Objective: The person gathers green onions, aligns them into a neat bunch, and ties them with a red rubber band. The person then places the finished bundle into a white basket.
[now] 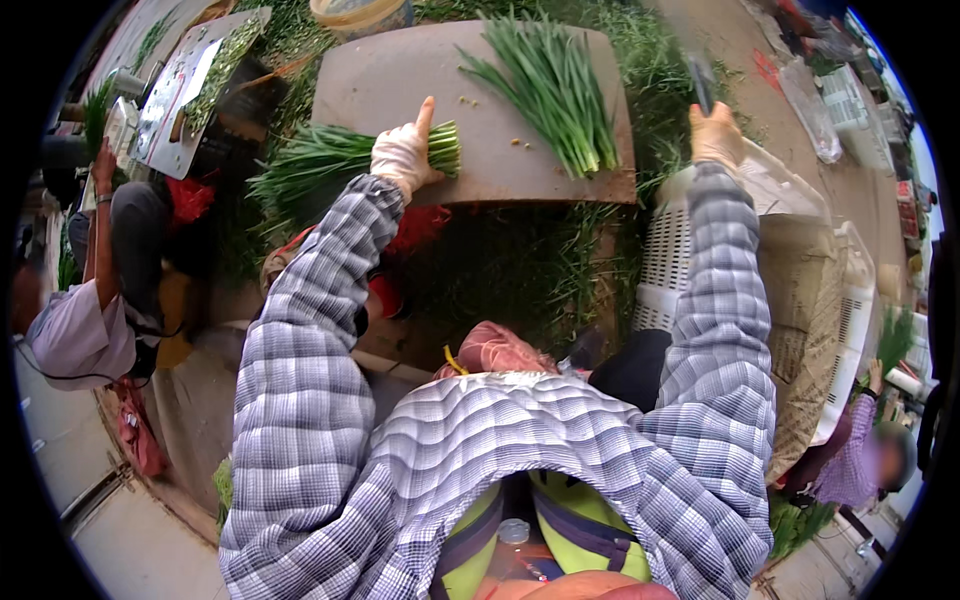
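My left hand (400,152), in a whitish covering with the finger ends showing, presses a bunch of garlic chives (322,156) down on the low board table (390,79). Its cut stem ends point right and its leaves hang past the left edge. One finger of that hand sticks out towards the far side. A second, looser bunch of chives (551,90) lies at the table's right, stems towards me. Out beyond the right edge, my right hand (716,136) is raised and grips a knife (700,84), whose dark blade is motion-blurred.
Green trimmings (652,67) cover the ground around the table. White plastic crates (664,247) stand beside my right arm, one lined with brown sheeting (806,300). A bucket (361,16) sits beyond the table. Other people work at left (82,330) and right (847,457).
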`<control>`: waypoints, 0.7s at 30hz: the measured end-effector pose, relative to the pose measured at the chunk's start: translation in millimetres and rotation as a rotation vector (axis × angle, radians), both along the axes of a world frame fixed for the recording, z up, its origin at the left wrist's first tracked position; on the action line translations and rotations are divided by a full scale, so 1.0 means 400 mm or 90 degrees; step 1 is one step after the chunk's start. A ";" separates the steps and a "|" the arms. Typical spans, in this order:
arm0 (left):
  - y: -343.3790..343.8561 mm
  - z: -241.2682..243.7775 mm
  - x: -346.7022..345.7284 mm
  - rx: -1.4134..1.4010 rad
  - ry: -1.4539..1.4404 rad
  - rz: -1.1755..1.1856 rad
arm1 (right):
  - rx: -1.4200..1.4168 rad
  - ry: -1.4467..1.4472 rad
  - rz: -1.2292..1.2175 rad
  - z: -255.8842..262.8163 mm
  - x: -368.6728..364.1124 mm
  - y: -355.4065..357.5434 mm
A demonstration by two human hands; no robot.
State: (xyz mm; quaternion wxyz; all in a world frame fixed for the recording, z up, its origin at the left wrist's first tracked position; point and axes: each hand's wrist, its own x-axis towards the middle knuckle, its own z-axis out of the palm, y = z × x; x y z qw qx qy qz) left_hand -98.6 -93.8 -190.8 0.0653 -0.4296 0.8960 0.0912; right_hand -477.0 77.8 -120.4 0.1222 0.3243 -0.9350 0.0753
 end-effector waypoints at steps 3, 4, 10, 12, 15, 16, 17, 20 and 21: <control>0.008 -0.002 0.017 0.010 -0.022 0.004 | -0.498 -0.570 0.096 -0.034 0.078 0.125; 0.022 0.002 0.025 -0.025 -0.044 -0.002 | -0.598 -0.634 0.127 0.011 0.170 0.153; 0.020 0.022 -0.027 -0.065 -0.163 -0.069 | -0.731 -0.782 -0.004 0.018 0.459 0.270; 0.016 0.011 -0.031 -0.016 -0.124 -0.066 | -0.667 -0.698 -0.009 -0.010 0.560 0.273; -0.019 -0.028 0.002 -0.008 -0.007 -0.057 | -0.515 -0.646 0.079 -0.084 0.657 0.251; -0.036 -0.021 0.008 0.086 0.063 -0.025 | -0.492 -0.635 0.088 -0.116 0.675 0.234; -0.052 -0.030 0.021 0.129 0.171 -0.025 | -0.487 -0.678 0.096 -0.134 0.694 0.225; -0.085 -0.056 0.041 0.213 0.213 -0.016 | -0.400 -0.532 0.145 -0.151 0.744 0.194; -0.082 -0.052 0.031 0.193 0.176 -0.044 | -0.392 -0.489 0.165 -0.144 0.749 0.187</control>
